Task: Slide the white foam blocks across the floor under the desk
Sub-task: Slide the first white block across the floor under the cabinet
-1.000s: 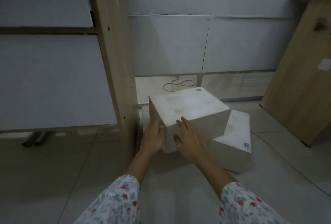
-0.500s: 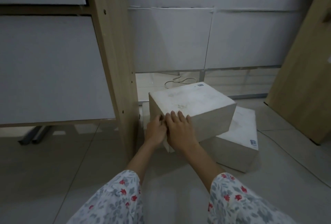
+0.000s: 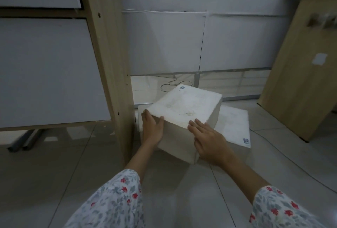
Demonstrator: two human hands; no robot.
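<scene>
So we've got a big white rectangular foam block (image 3: 184, 111) sitting mid-frame on the grey tiled floor (image 3: 54, 164), tilted and resting partly on a second flatter white foam block (image 3: 235, 125) to its right. Left hand (image 3: 152, 130) is flat against the near left face, thumb hooked on the top edge; right hand (image 3: 207, 140) is pressed open on the near right corner. Neither grip is clenched, just palms pushing. The light wooden table leg (image 3: 109, 60) stands just left of the blocks.

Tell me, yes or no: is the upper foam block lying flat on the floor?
No, the upper foam block is tilted, resting across the lower foam block.
</scene>
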